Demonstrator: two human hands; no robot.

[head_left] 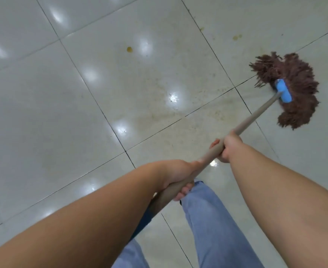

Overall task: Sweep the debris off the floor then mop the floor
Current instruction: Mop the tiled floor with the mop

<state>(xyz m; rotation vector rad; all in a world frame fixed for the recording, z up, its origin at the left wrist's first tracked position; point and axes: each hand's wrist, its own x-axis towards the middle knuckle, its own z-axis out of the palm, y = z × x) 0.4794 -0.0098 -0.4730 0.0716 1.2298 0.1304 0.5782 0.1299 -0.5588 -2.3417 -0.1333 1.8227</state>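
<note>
Head view shows the tiled floor (43, 113) carrying a brownish smear at centre and yellow spots (129, 49) farther off. A mop (289, 88) lies spread flat at far right, strands on the tile, for wiping. Its handle (256, 117) slopes back; right hand (228, 147) clasps it midway to steer, left hand (178, 178) grips nearer the end to drive.

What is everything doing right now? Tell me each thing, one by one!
Mop head: strands spread flat on the floor.
Mop handle: tilted, held by both hands.
Left hand: grips the handle's near end.
Right hand: grips the handle further along.
Floor: shiny, with brownish smears.
Yellow spot: not yet mopped.
</note>
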